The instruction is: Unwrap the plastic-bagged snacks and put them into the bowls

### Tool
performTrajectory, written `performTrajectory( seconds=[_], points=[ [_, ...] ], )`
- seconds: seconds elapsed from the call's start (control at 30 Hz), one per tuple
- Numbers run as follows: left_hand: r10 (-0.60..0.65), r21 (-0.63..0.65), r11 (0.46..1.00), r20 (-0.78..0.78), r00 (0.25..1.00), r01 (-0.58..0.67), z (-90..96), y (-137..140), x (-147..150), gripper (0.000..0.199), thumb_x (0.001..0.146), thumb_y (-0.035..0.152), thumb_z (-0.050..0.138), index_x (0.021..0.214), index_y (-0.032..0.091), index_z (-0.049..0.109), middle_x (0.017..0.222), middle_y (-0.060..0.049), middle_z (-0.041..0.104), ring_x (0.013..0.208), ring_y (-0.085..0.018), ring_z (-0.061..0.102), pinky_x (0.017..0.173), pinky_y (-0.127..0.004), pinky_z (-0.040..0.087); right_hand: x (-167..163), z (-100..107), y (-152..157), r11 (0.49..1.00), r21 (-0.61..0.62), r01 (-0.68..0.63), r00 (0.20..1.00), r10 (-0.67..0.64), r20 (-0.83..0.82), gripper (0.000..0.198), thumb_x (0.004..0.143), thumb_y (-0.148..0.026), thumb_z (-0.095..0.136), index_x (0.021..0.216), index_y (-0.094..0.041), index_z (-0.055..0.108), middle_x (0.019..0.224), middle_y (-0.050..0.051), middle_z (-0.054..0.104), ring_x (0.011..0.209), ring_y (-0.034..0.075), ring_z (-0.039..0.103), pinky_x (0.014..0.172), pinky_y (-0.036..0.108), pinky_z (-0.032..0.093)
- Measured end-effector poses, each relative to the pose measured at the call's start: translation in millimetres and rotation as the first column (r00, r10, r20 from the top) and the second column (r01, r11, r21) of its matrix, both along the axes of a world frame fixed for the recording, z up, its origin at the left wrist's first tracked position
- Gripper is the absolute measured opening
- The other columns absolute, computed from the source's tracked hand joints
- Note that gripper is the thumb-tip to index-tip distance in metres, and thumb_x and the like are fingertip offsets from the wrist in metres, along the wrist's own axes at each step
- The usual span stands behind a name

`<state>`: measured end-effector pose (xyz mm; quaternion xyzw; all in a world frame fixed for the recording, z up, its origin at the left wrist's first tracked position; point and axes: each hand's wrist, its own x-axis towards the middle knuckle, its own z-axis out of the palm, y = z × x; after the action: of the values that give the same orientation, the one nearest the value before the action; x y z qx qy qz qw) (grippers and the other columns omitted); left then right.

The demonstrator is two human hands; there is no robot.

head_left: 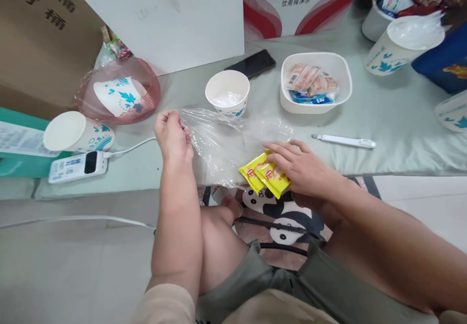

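Note:
My left hand is closed in a fist on the gathered end of a clear plastic bag. The thin film stretches from that fist to the right across the bench. Two yellow snack packets lie one partly over the other at the bench's front edge, against the bag. Over them curves my right hand, fingers close together on their right side; its thumb is hidden. Behind the bag stands a white paper cup with clear plastic in it.
A white tub holds several wrapped snacks. In front of it lies a white utility knife. A black phone rests behind the cup. At left are a pink bowl, another paper cup and a power strip with a cable.

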<state>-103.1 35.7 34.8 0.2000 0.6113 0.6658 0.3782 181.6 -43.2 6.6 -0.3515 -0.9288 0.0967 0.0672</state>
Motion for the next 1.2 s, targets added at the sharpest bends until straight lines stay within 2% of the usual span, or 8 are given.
performTrajectory(
  seconds=[0.17, 0.4, 0.57, 0.67, 0.83, 0.97, 1.1, 1.2],
  points=[
    [0.022, -0.004, 1.0, 0.02, 1.0, -0.022, 2.1, 1.1, -0.6, 0.023, 0.087, 0.012, 0.054, 0.071, 0.022, 0.04, 0.047, 0.01, 0.033, 0.036, -0.005, 0.026, 0.038, -0.021, 0.017, -2.3, -0.9, 7.0, 0.998, -0.056, 0.011, 1.0, -0.012, -0.023, 0.042, 0.082, -0.031, 0.065, 0.121, -0.018, 0.055, 0.118, 0.015, 0.069, 0.12, 0.033, 0.058, 0.102, 0.048, 0.034],
    [0.022, -0.037, 0.999, 0.018, 1.0, -0.022, 3.7, -3.8, -8.3, 0.024, 0.082, 0.013, 0.058, 0.07, 0.023, 0.039, 0.047, 0.01, 0.033, 0.035, -0.005, 0.024, 0.037, -0.02, 0.018, 35.4, 10.3, 5.1, 0.947, -0.289, 0.137, 0.941, -0.215, -0.261, 0.076, 0.071, -0.048, 0.078, 0.135, -0.022, 0.047, 0.126, 0.016, 0.063, 0.112, 0.036, 0.062, 0.094, 0.051, 0.048],
    [-0.153, -0.115, 0.983, -0.065, 0.986, 0.145, -1.4, -4.7, -5.4, 0.015, 0.074, 0.016, 0.06, 0.067, 0.02, 0.048, 0.046, 0.01, 0.034, 0.035, -0.005, 0.025, 0.035, -0.019, 0.015, 70.5, 12.7, 7.6, 0.779, -0.45, 0.436, 0.596, -0.625, -0.505, 0.069, 0.083, -0.05, 0.062, 0.145, -0.031, 0.037, 0.124, 0.01, 0.063, 0.104, 0.033, 0.065, 0.086, 0.051, 0.055],
    [-0.302, -0.148, 0.947, -0.125, 0.945, 0.284, -4.0, -4.3, -0.7, 0.013, 0.07, 0.018, 0.066, 0.066, 0.019, 0.054, 0.048, 0.008, 0.041, 0.037, -0.006, 0.032, 0.036, -0.018, 0.019, 60.7, 22.8, 21.9, 0.694, -0.466, 0.549, 0.44, -0.714, -0.545, 0.059, 0.085, -0.048, 0.06, 0.139, -0.033, 0.041, 0.117, 0.006, 0.065, 0.1, 0.031, 0.065, 0.086, 0.052, 0.055],
    [-0.397, -0.165, 0.915, -0.212, 0.893, 0.367, -5.2, -2.9, 0.1, 0.012, 0.071, 0.02, 0.071, 0.068, 0.019, 0.058, 0.048, 0.008, 0.041, 0.039, -0.006, 0.035, 0.038, -0.017, 0.022, 28.3, 60.8, 63.9, 0.727, -0.261, 0.635, 0.577, -0.67, -0.467, 0.068, 0.074, -0.045, 0.071, 0.135, -0.024, 0.049, 0.117, 0.011, 0.066, 0.1, 0.032, 0.065, 0.084, 0.05, 0.053],
    [-0.402, -0.178, 0.913, -0.219, 0.889, 0.368, -3.2, -0.1, -3.2, 0.01, 0.074, 0.019, 0.069, 0.068, 0.019, 0.061, 0.046, 0.008, 0.04, 0.039, -0.007, 0.034, 0.037, -0.017, 0.021, 34.6, 73.6, 113.1, 0.645, 0.057, 0.762, 0.641, -0.739, -0.205, 0.073, 0.076, -0.054, 0.071, 0.136, -0.016, 0.054, 0.124, 0.022, 0.064, 0.113, 0.039, 0.059, 0.09, 0.053, 0.046],
    [-0.387, -0.164, 0.918, -0.174, 0.905, 0.361, -3.6, 3.3, -6.1, 0.01, 0.074, 0.019, 0.068, 0.067, 0.019, 0.061, 0.044, 0.008, 0.04, 0.037, -0.007, 0.033, 0.036, -0.017, 0.021, 54.7, 68.5, 144.1, 0.653, 0.067, 0.755, 0.64, -0.755, 0.144, 0.092, 0.07, -0.063, 0.077, 0.144, -0.015, 0.053, 0.138, 0.03, 0.057, 0.125, 0.049, 0.05, 0.098, 0.066, 0.033],
    [-0.389, -0.135, 0.919, -0.158, 0.908, 0.371, -5.7, 4.4, -7.3, 0.009, 0.074, 0.02, 0.069, 0.068, 0.019, 0.062, 0.045, 0.007, 0.04, 0.037, -0.006, 0.032, 0.036, -0.017, 0.021, 63.8, 63.2, 139.5, 0.695, 0.087, 0.714, 0.686, -0.719, 0.112, 0.073, 0.082, -0.057, 0.067, 0.142, -0.017, 0.057, 0.142, 0.026, 0.056, 0.128, 0.046, 0.049, 0.1, 0.065, 0.032]
  ],
)
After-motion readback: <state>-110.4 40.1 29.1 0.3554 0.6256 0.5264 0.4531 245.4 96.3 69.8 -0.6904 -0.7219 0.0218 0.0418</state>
